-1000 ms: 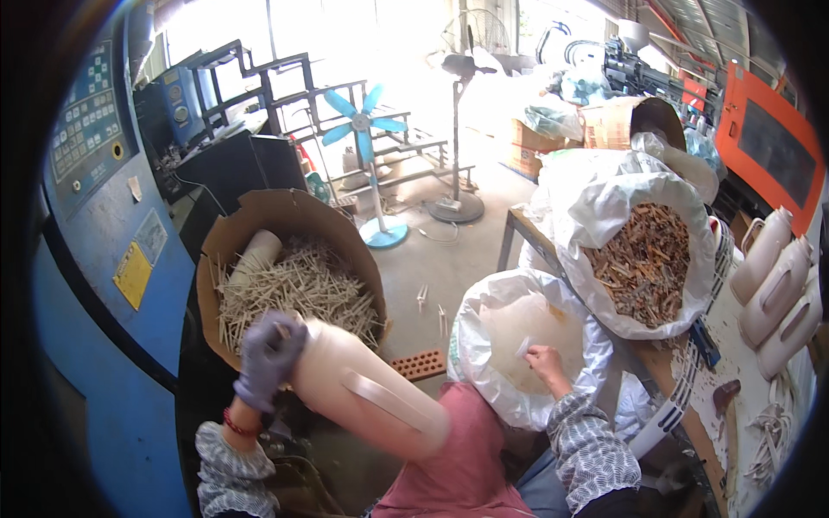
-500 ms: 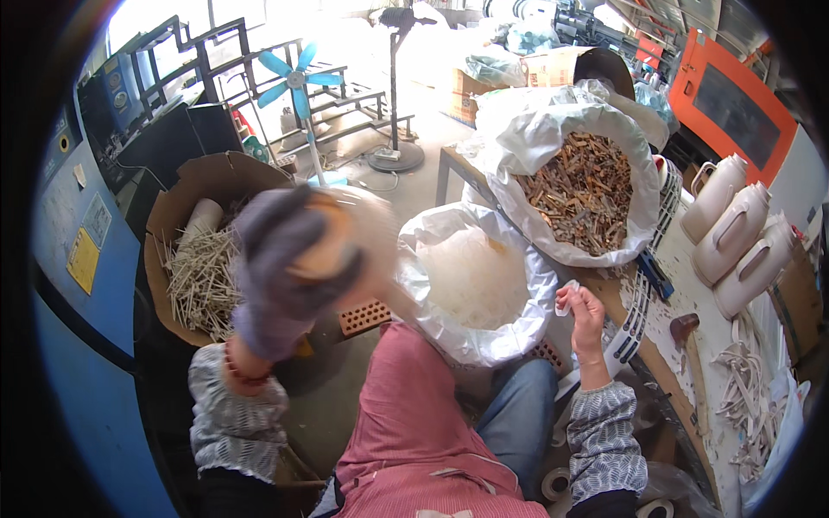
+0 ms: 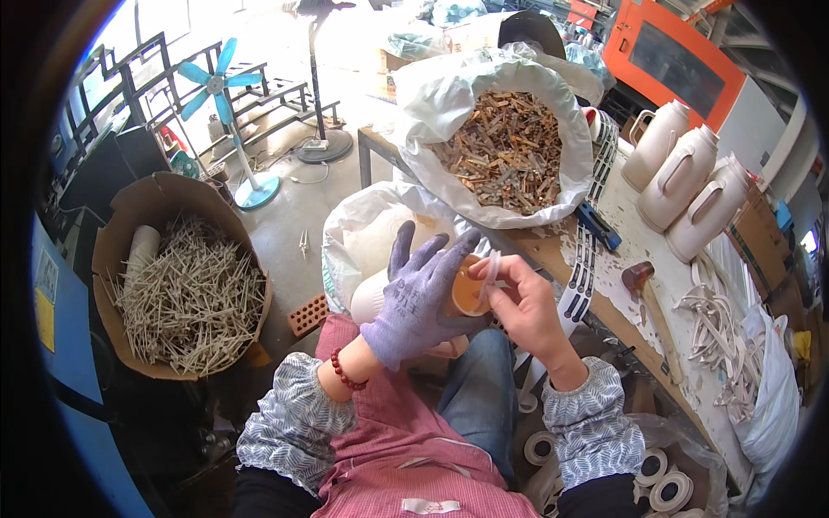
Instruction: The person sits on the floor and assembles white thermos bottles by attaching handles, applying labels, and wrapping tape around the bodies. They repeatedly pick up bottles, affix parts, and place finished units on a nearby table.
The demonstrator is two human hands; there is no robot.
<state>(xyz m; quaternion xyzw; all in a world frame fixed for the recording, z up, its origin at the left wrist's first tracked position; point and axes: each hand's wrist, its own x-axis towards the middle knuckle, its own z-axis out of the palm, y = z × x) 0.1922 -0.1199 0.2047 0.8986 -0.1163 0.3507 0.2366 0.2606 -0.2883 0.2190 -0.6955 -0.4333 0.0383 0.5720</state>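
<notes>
My left hand [image 3: 413, 298], in a purple glove, wraps around a cream plastic jug [image 3: 380, 300] lying across my lap, its orange mouth [image 3: 469, 292] turned toward me. My bare right hand [image 3: 523, 304] is at that mouth, its fingertips pinching a thin pale ring or strip [image 3: 492, 266] against the rim. Just behind the jug stands an open white sack [image 3: 367, 226].
A workbench [image 3: 553, 250] at the right carries a white bag of brown scrap pieces [image 3: 509, 151], three cream jugs [image 3: 691, 186], a hammer [image 3: 652, 302] and white strips. A cardboard box of pale sticks [image 3: 186, 293] stands left, a brick [image 3: 308, 315] and a blue fan [image 3: 223, 82] beyond. Tape rolls [image 3: 661, 483] lie lower right.
The jug came down from my raised left hand into my lap. My right hand left the white sack and came to the jug's mouth. My view swung right.
</notes>
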